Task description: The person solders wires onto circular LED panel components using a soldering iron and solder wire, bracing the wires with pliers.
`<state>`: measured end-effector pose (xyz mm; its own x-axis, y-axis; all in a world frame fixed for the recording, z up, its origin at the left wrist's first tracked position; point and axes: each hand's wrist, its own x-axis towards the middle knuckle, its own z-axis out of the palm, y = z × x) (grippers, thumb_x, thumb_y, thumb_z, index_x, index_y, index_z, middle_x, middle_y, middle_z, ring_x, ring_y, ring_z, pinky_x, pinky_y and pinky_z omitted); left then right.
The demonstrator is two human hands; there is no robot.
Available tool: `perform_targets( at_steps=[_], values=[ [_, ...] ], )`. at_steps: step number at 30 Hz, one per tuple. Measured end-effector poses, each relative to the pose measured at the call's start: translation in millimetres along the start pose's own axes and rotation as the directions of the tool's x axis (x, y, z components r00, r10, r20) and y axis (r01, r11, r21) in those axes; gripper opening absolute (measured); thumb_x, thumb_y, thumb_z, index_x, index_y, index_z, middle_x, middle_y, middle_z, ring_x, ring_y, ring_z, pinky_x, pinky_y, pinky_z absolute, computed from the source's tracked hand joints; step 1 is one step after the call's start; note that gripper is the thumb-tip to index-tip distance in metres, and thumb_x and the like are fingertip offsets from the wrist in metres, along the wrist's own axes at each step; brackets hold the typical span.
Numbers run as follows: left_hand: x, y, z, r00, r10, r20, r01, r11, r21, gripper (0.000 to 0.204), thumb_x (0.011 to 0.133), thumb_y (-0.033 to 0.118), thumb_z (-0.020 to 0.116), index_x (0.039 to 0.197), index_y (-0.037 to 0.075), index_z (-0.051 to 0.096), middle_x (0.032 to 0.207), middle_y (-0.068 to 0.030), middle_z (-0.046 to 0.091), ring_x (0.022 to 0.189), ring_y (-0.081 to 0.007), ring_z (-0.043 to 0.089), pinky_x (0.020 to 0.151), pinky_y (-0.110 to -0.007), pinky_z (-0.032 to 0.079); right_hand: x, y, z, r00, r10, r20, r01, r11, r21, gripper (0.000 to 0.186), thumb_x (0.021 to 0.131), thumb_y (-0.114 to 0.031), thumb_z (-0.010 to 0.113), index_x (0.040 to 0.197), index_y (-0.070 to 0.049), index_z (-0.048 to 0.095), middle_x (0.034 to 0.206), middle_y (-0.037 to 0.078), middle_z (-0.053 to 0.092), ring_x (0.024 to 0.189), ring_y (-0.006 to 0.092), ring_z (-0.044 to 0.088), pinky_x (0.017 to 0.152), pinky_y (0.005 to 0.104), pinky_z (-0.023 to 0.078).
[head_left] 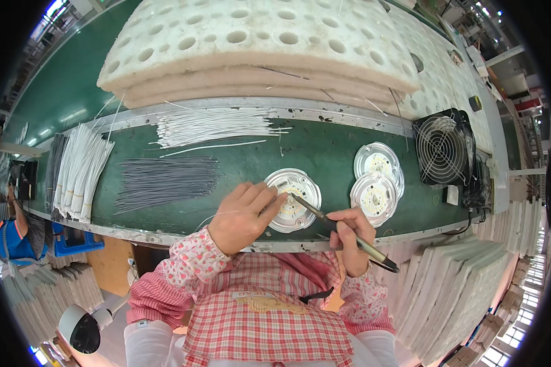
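My left hand [243,217] is closed at the left side of a round silver LED board [306,217], its fingertips at the board's middle; a thin wire trails leftward from it, and what the fingertips grip is too small to make out. My right hand [355,235] grips a soldering iron [375,253], whose tip reaches the board's middle near my left fingertips. Two more round LED boards [384,217] lie overlapping to the right. A bundle of grey wires [159,183] and loose white wires [208,125] lie to the left and behind.
Bundled white wires [76,171] stand at the left end. A black fan [441,150] sits at the right. Perforated foam slabs [257,67] fill the back. A co-worker in blue [15,238] is at the far left. Stacked boards [447,293] stand below right.
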<state>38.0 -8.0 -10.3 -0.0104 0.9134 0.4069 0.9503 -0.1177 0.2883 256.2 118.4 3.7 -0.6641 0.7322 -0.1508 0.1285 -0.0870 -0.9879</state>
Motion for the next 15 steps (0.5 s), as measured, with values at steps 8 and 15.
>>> perform_targets(
  at_steps=[8, 15],
  values=[
    [1.7, 2.5, -1.4, 0.998, 0.013, 0.057, -0.017, 0.997, 0.079, 0.041, 0.076, 0.008, 0.072, 0.116, 0.005, 0.069, 0.106, -0.0051, 0.062, 0.098, -0.0223, 0.061, 0.087, -0.04, 0.048, 17.3, -3.2, 27.5, 0.915, -0.371, 0.157, 0.381, 0.672, -0.635, 0.063, 0.08, -0.026, 0.08, 0.131, -0.001, 0.055, 0.105, 0.02, 0.062, 0.095, 0.0327, 0.061, 0.084, 0.0419, 0.048],
    [32.5, -29.8, -5.8, 0.961, -0.272, 0.057, 0.277, 0.953, -0.119, 0.023, 0.082, 0.011, 0.07, 0.104, 0.005, 0.066, 0.105, -0.0108, 0.063, 0.096, -0.0283, 0.061, 0.084, -0.04, 0.047, 11.9, 11.6, 38.2, 0.874, -0.427, 0.233, 0.456, 0.552, -0.698, 0.093, 0.069, -0.042, 0.086, 0.142, -0.003, 0.044, 0.129, 0.023, 0.054, 0.123, 0.0447, 0.051, 0.103, 0.0537, 0.038]
  ],
)
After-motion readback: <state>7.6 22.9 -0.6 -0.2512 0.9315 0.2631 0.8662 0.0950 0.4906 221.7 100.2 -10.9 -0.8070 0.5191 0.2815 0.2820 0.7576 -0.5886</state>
